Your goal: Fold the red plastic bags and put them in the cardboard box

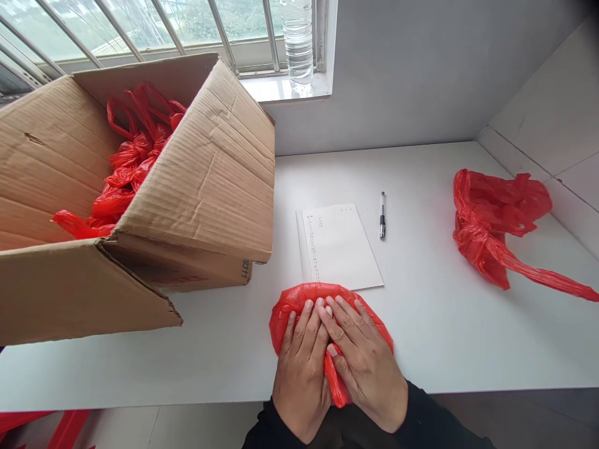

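A full-looking red plastic bag (pixel 318 292) lies at the front edge of the white table, and both hands rest on top of it. My left hand (pixel 304 368) lies flat on its left part, fingers stretched forward. On the right part, my right hand (pixel 367 362) is spread flat, its index fingertip close to the left hand's fingers. A twisted end of the bag sticks out between the two hands toward my body. What the bag contains is hidden.
An open cardboard box (pixel 201 168) with several knotted red bags (pixel 133 156) stands at the left. Beyond my hands lie white paper (pixel 341 246) and a pen (pixel 382 216). Another red bag (pixel 496 218) sits at the right. A clear bottle (pixel 298 47) stands on the windowsill.
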A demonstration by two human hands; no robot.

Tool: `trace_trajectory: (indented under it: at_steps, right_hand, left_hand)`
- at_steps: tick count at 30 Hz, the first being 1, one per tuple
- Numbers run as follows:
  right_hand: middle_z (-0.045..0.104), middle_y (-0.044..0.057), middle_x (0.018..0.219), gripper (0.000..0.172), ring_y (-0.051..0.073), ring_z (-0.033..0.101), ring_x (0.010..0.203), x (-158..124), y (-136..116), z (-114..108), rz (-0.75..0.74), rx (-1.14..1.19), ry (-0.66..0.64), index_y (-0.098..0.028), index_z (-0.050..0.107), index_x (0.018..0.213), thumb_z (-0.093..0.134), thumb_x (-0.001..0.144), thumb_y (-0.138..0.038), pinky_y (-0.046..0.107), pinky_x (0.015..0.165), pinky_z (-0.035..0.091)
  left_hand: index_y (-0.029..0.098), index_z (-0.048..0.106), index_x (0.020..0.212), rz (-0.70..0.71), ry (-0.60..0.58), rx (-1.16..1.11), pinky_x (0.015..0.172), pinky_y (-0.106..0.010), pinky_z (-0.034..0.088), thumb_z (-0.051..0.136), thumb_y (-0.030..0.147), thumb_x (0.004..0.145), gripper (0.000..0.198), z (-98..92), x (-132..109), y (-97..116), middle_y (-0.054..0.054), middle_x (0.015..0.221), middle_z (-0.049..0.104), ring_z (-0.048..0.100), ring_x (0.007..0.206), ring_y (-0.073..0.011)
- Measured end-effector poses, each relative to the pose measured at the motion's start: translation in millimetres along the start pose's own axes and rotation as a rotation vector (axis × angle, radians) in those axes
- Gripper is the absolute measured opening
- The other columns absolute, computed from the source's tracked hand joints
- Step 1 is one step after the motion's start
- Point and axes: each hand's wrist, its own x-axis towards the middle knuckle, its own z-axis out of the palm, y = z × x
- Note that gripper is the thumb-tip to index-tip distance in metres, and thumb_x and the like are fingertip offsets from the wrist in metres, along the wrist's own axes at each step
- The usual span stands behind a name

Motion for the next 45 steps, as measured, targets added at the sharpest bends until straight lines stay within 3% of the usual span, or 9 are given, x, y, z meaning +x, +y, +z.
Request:
trace_trajectory:
  at_steps: [45]
  right_hand:
    - [0.027, 0.007, 0.162, 0.059, 0.027, 0.025, 0.151, -0.5, 1.2, 0.9, 0.005, -0.016, -0.014, -0.012, 0.024, 0.156, 0.038, 0.1, -0.026, 0.053, 0.116, 0.044]
  left_hand:
    - [0.009, 0.025, 0.156, -0.013, -0.005, -0.034, 0.124, -0.046, 0.016, 0.045, 0.013, 0.095, 0.065, 2.1, 0.0, 0.1, -0.01, 0.16, 0.037, 0.02, 0.153, -0.0252]
